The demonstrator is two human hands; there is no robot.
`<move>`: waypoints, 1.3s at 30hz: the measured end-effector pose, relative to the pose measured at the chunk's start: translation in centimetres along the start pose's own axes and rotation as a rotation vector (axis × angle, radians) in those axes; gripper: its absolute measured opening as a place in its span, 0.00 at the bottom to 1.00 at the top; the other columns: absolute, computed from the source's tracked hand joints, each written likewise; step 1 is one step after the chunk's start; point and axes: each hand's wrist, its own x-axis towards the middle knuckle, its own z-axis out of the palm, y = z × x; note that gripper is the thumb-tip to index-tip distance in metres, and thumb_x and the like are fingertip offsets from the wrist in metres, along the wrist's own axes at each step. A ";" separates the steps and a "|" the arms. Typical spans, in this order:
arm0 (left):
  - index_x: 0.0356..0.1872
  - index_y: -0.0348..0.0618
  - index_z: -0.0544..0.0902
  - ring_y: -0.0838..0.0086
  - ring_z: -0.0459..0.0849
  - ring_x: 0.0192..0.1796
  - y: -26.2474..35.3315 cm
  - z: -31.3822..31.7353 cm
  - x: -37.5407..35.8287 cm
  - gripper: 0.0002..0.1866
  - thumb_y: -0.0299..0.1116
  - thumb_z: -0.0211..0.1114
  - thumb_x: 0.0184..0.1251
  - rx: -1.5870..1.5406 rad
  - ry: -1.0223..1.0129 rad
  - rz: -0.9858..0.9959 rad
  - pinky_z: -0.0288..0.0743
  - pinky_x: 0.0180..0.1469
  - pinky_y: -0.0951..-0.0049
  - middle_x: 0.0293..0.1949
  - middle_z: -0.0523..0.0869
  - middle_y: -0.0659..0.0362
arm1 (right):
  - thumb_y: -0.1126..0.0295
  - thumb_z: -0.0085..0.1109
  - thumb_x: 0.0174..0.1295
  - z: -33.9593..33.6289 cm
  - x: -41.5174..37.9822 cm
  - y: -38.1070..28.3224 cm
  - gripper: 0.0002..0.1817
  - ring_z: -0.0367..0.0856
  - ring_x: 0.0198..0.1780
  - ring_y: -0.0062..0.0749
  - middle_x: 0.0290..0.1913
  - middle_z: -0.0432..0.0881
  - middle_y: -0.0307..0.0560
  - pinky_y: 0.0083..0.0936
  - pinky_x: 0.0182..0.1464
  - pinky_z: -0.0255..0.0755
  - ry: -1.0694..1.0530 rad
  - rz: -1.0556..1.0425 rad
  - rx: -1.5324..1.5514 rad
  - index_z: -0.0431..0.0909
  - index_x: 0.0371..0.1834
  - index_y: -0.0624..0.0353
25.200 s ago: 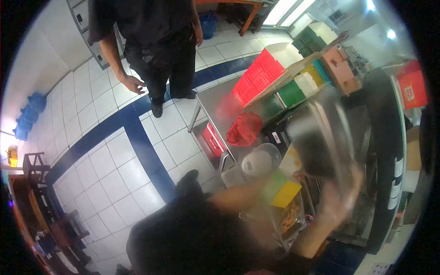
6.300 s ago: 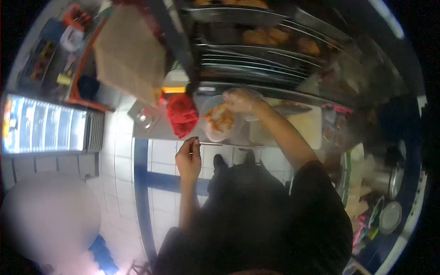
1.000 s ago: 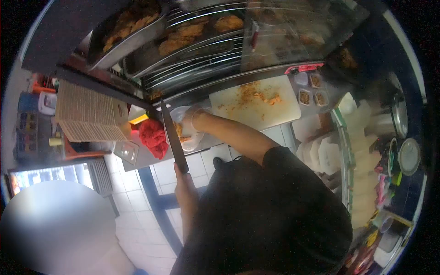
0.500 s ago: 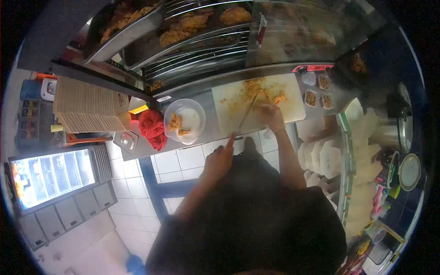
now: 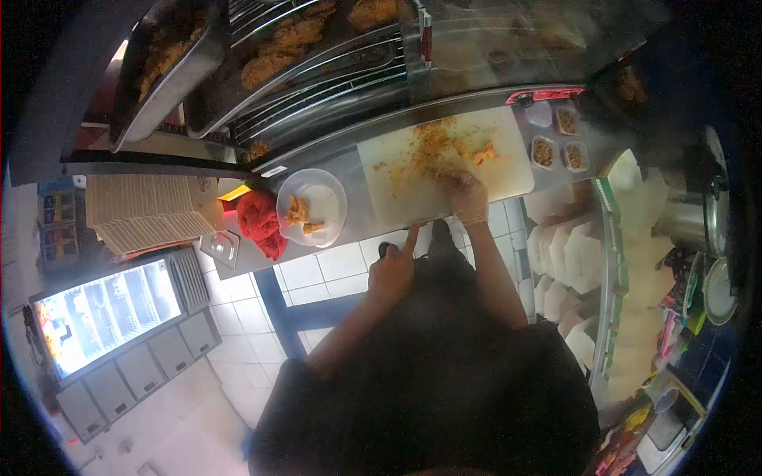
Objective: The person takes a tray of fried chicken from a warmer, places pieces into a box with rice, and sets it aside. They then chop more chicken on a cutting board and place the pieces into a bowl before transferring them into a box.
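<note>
My left hand (image 5: 391, 274) is closed at the front edge of the white cutting board (image 5: 397, 198), its index finger stretched along the knife it grips. The blade is hard to make out in this blur. My right hand (image 5: 468, 197) bends over the board with its fingers drawn together; what they press on is hidden. Brown crumbs (image 5: 432, 143) cover much of the board. Small pieces of fried food (image 5: 486, 154) lie just beyond my right hand. Left of the board, a white bowl (image 5: 329, 230) holds several fried pieces (image 5: 297, 210).
A red cloth (image 5: 258, 222) lies beside the bowl, near stacked cardboard (image 5: 143, 210). Small tubs (image 5: 544, 152) of crumbly food stand right of the board. Trays (image 5: 171, 75) of fried food sit on racks above the counter. White containers (image 5: 583, 254) are stacked at the right.
The view has shifted slightly. My right hand has come down nearer the board's front edge, fingers bunched. My left hand has moved a little right, closer to it, and the knife blade shows less.
</note>
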 end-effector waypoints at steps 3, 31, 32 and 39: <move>0.79 0.61 0.50 0.48 0.86 0.25 0.6 -1.0 -0.2 0.41 0.27 0.54 0.65 -0.019 -0.040 -0.026 0.82 0.28 0.48 0.29 0.82 0.45 | 0.69 0.67 0.56 -0.3 0.1 -0.3 0.11 0.88 0.39 0.38 0.38 0.89 0.53 0.32 0.44 0.80 0.003 -0.033 0.169 0.86 0.41 0.60; 0.79 0.50 0.47 0.42 0.85 0.40 -4.4 -3.1 -4.7 0.34 0.35 0.48 0.76 -0.233 -0.099 -0.193 0.76 0.45 0.44 0.35 0.84 0.38 | 0.63 0.52 0.67 4.0 3.2 -4.3 0.17 0.81 0.56 0.50 0.50 0.84 0.59 0.41 0.60 0.73 -0.293 -0.328 -0.791 0.82 0.52 0.60; 0.64 0.43 0.61 0.40 0.84 0.39 -4.3 -3.3 -5.4 0.20 0.36 0.50 0.77 -0.280 -0.006 -0.248 0.75 0.42 0.43 0.34 0.83 0.37 | 0.63 0.52 0.67 4.7 3.4 -3.7 0.18 0.80 0.56 0.51 0.51 0.83 0.57 0.41 0.61 0.72 -0.322 -0.274 -0.744 0.79 0.56 0.57; 0.59 0.43 0.71 0.39 0.83 0.35 -4.1 -2.7 -7.0 0.15 0.32 0.54 0.75 -0.389 0.273 -0.278 0.76 0.35 0.45 0.31 0.83 0.37 | 0.60 0.55 0.63 -2.6 3.8 -0.3 0.28 0.72 0.64 0.53 0.60 0.76 0.60 0.42 0.68 0.64 0.063 -0.134 -0.706 0.70 0.67 0.56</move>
